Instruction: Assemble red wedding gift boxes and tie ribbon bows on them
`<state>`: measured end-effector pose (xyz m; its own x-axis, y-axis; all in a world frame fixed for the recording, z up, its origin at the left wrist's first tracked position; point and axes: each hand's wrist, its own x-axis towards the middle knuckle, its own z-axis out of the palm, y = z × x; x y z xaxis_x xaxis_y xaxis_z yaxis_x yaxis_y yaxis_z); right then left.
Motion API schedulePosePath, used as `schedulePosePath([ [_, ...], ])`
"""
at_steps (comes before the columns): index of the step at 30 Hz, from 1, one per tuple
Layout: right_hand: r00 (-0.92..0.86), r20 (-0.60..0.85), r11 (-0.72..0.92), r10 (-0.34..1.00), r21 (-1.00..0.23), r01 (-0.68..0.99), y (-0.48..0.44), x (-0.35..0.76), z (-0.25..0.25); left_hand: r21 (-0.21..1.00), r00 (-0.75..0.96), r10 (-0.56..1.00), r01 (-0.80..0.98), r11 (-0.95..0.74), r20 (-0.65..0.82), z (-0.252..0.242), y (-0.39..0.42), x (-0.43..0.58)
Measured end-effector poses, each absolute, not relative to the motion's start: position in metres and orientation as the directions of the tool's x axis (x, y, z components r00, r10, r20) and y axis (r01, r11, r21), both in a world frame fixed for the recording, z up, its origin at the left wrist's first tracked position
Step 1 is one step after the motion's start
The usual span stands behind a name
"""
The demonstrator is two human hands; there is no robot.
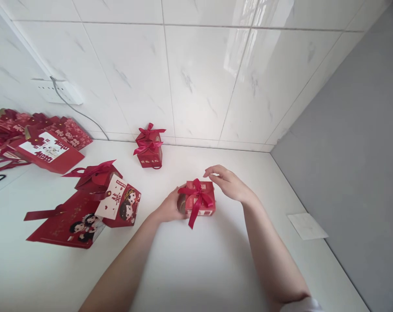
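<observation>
A small red gift box (210,200) with a crimson ribbon bow (198,195) on top sits in front of me in the head view. My left hand (171,205) grips it around its left side, with some fingers hidden behind it. Just beyond the box's upper right corner, my right hand (227,182) hovers with loosely curved fingers and nothing in them. Farther back, by the wall, stand two similar red boxes (150,160) with bows, one behind the other.
To the left lie a red bag with a cartoon couple (66,221), a box with a cream flap (113,201) and another ribboned box (90,178). Several red gift bags (50,151) crowd the far left. A cable hangs from a wall socket (60,91). White paper (307,226) lies at right.
</observation>
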<state>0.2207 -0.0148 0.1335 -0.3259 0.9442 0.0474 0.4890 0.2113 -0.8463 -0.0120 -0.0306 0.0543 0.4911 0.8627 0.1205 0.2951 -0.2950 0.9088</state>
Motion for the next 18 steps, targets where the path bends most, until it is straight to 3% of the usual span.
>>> schedulePosePath([
  [3,-0.48,-0.039,0.235,0.876,-0.836,0.496,-0.016,0.227,0.137,0.946,0.594,0.796,0.178,-0.273,0.118,0.059,-0.033,-0.016],
  [6,-0.568,-0.098,0.226,0.817,-0.852,0.472,-0.018,0.233,0.14,0.949,0.575,0.807,0.159,-0.273,0.136,0.061,-0.034,-0.016],
  [18,-0.511,-0.021,0.223,0.859,-0.883,0.412,-0.017,0.218,0.124,0.971,0.566,0.821,0.149,-0.187,0.071,0.056,-0.032,-0.013],
])
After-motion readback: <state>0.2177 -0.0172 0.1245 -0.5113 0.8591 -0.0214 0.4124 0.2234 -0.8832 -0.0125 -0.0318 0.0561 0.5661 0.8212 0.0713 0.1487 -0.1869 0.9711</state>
